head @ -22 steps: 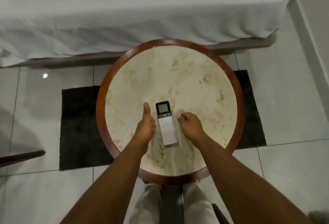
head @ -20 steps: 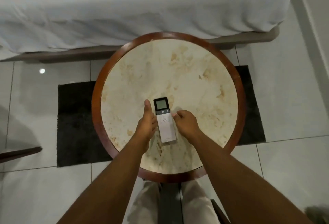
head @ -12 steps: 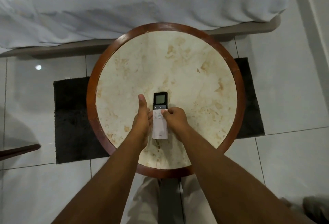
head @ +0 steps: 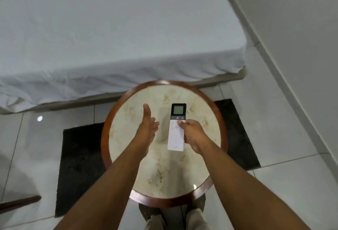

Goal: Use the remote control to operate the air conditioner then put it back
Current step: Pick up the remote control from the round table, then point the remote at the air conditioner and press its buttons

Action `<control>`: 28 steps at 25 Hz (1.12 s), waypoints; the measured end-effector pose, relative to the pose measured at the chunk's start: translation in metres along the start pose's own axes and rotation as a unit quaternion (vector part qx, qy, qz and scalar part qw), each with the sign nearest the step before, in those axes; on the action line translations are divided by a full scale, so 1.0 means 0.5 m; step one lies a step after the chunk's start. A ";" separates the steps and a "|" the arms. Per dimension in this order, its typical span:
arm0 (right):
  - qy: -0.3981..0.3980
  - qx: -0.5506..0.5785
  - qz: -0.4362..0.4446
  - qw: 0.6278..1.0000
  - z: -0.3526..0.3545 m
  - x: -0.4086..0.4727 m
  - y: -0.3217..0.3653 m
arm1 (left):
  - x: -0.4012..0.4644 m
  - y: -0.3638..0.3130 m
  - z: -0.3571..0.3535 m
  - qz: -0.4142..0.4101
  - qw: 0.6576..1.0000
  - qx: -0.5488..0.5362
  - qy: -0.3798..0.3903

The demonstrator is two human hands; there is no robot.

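Note:
A white remote control (head: 176,134) with a dark screen at its top is held up over the round marble-topped table (head: 199,167). My right hand (head: 192,131) grips its right side, thumb resting on the buttons below the screen. My left hand (head: 147,125) hovers just to the left of the remote, fingers spread and thumb pointing up, holding nothing. The air conditioner is out of view.
A bed with a white sheet (head: 109,28) fills the space beyond the table. A black mat (head: 78,156) lies under the table on the white tiled floor. A wall (head: 292,37) runs along the right. My feet (head: 151,213) show below the table's near edge.
My right hand closed on the remote and lifted it off the table. My left hand let go and opened beside it. The camera tilted up, showing more of the bed.

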State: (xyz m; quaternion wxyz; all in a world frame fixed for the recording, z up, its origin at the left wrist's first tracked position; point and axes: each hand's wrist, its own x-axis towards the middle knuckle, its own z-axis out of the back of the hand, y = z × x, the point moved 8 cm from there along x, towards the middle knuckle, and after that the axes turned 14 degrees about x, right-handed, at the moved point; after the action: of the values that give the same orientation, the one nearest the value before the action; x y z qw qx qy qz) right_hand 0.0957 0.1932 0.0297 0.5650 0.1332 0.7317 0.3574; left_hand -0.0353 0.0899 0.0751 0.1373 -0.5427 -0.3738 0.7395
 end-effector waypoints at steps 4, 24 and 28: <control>-0.019 0.068 0.054 0.996 0.041 -0.086 0.155 | -0.077 -0.135 0.045 -0.052 0.995 0.074 -0.040; -0.162 0.138 0.464 0.860 0.326 -0.801 0.900 | -0.594 -1.023 -0.194 -0.594 0.657 0.397 -0.241; -0.197 0.147 0.524 0.815 0.384 -0.956 0.988 | -0.741 -1.141 -0.244 -0.663 0.535 0.407 -0.330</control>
State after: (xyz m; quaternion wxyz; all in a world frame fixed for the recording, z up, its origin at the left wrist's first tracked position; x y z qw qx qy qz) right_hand 0.3256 0.3288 0.6915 0.3979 0.6457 0.4682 0.4533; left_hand 0.0978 0.3032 0.7192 0.6611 0.2573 -0.3037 0.6360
